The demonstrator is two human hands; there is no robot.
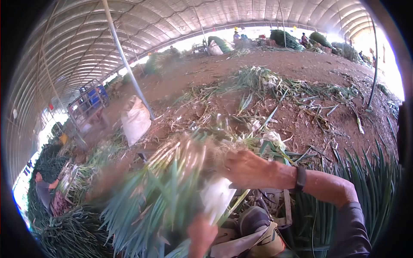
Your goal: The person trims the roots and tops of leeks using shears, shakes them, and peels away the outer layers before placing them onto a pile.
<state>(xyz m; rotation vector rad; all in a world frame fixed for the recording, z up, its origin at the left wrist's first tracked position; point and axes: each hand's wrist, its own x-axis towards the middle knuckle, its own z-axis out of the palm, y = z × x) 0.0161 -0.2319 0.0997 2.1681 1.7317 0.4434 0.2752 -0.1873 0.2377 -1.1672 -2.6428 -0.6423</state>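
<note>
Head: leafy bunch (148,200); sack (136,121), contents unclear

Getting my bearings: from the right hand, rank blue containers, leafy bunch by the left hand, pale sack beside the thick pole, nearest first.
1. Leafy bunch: just left.
2. Pale sack: farther left, beyond.
3. Blue containers: far left background.

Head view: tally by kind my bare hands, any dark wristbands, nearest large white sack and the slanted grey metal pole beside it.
Bare left hand, right hand: 2
Visible dark wristband: 1
Large white sack: 1
Slanted grey metal pole: 1
Total: 5
</note>
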